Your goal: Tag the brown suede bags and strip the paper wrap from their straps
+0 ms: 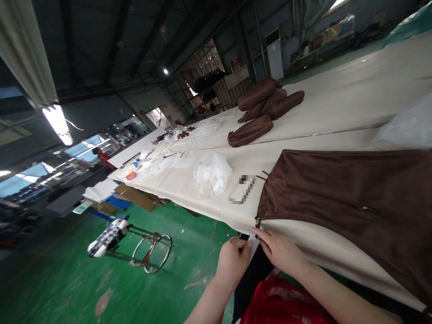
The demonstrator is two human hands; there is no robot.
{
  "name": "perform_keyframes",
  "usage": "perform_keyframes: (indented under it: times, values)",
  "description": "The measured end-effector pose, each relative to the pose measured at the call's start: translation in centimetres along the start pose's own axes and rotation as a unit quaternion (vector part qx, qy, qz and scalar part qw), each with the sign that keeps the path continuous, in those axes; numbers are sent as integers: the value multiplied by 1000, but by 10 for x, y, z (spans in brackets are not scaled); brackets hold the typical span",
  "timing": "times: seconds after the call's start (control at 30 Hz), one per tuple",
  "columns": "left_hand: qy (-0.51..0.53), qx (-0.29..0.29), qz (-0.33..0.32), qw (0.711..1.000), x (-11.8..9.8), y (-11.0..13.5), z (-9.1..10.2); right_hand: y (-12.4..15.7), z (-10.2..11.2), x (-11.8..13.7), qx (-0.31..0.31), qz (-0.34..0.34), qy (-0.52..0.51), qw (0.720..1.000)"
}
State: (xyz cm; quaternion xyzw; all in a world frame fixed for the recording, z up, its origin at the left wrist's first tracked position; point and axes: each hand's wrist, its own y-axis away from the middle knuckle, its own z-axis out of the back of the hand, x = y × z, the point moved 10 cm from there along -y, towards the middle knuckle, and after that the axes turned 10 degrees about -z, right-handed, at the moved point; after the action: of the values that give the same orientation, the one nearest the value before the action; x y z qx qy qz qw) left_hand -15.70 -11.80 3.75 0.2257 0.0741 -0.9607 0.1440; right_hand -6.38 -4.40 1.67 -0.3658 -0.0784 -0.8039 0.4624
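Note:
A large dark-brown fabric piece (337, 189), with a seamed edge and a small zip pull (365, 208) on it, lies flat across the table's right side. At its near left corner hangs a small metal fitting (258, 221). Just below that fitting, my right hand (278, 247) pinches a short brown strap end, mostly covered by the fingers. My left hand (232, 257) is closed beside it at the table edge. A bit of dark material shows above its fingers, and what it grips is hidden. A whitish strip (252, 246) shows between the hands.
On the long cream table (189, 198) lie a pixelated phone-shaped item (242, 189), a clear plastic bag (212, 173) and stuffed brown fabric pieces (266, 101). A padded stool (108, 236) lies tipped on the green floor. Another person (102, 156) is far left.

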Motion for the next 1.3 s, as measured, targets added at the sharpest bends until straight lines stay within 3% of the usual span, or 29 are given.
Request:
perform_keyframes:
  times: [0.2,0.53,0.6,0.7,0.9,1.03,1.17,1.3]
  values:
    - [-29,-28,0,999,1,-3,5,10,26,-11,-107,-58,-36,992]
    - [-46,-43,-24,998,-7,-13,7,8,2,-31,-40,-145,-182,972]
    - [-48,-50,-25,997,-9,-15,8,7,-7,-40,-17,-182,-241,953]
    - [-53,-60,-22,997,-11,-19,9,6,-24,-46,35,-226,-368,901]
    - [-64,-46,-30,996,-18,-32,-7,1,-44,-21,101,-172,-567,799]
    - [-80,-34,-16,996,-14,-39,-15,1,-54,-25,112,-176,-614,761]
    - [-73,-46,-8,996,-5,-41,-12,2,-57,-40,122,-217,-611,751]
    - [-41,-59,-12,997,-2,-42,-12,4,-56,-51,110,-246,-566,779]
